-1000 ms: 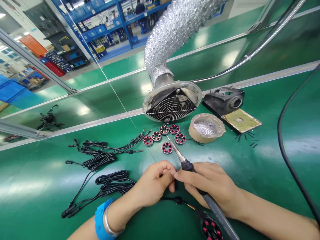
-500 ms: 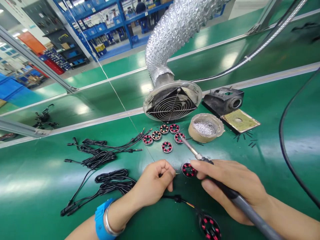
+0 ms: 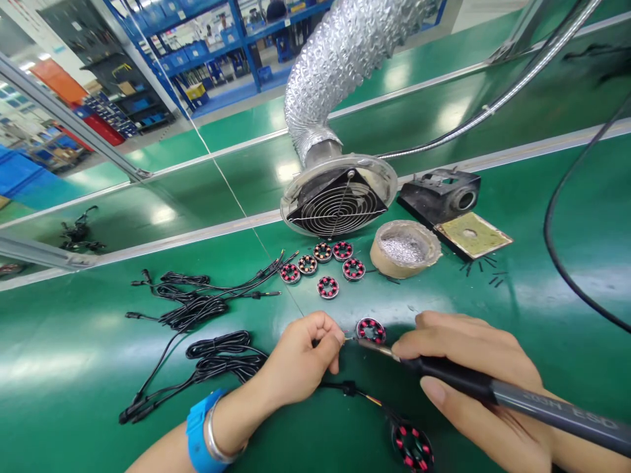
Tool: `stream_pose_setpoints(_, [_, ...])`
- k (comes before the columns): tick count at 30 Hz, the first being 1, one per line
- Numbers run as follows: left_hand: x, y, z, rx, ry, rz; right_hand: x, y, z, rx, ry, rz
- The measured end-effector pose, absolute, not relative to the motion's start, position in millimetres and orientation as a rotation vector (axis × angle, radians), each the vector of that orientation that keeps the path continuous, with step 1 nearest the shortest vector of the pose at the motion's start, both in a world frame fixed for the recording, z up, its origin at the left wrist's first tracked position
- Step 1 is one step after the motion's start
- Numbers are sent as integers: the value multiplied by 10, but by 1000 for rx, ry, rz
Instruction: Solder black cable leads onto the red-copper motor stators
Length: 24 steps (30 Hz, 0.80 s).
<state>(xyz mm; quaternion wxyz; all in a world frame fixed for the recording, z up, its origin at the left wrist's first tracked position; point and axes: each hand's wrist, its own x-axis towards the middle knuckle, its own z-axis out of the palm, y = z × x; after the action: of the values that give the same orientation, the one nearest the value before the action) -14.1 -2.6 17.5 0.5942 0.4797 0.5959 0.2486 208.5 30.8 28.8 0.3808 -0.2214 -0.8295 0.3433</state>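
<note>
My right hand [image 3: 483,381] grips a soldering iron [image 3: 453,378], whose metal tip points left, just below a round coil part [image 3: 371,331] with red windings. Pinched between the fingertips of my left hand [image 3: 310,355] is a thin wire [image 3: 349,339]; its end meets the iron's tip or lies very close to it. Below the hands, a black cable [image 3: 332,389] runs to another red-wound coil part [image 3: 413,447] at the bottom edge. Several more coil parts [image 3: 328,287] sit farther back, some with red and some with orange windings.
Black cable bundles [image 3: 197,309] lie on the green table at left. A fume extractor [image 3: 339,203] hangs behind the coil parts. Right of it are a round tub of shiny metal bits [image 3: 387,264], an iron stand [image 3: 444,190] with a yellow sponge [image 3: 473,235], and a loose black cord [image 3: 555,243].
The iron in my right hand has swung down and left from the back coil parts to the wire at my left hand. My left hand has barely moved.
</note>
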Motion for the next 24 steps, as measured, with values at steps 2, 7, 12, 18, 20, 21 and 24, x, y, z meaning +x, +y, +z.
stream_pose_setpoints(2, [-144,-30,174,1110,1388,578,2089,305,292,-568,-2119,865])
stream_pose_setpoints(7, [-150,-28,167,1115,1383,576,2083,299,289,-561,-2110,867])
stream_pose_setpoints(12, [-145,-29,174,1119,1382,579,2066,276,264,-560,-2096,857])
stream_pose_setpoints(18, [-137,-31,177,1111,1383,577,2056,253,255,-577,-2089,845])
stream_pose_setpoints(20, [-136,-31,176,1106,1384,576,2051,254,260,-567,-2082,844])
stream_pose_setpoints(21, [-136,-31,175,1105,1384,577,2049,256,264,-565,-2079,841])
stream_pose_setpoints(24, [-135,-31,171,1102,1384,582,2049,263,284,-575,-2075,813])
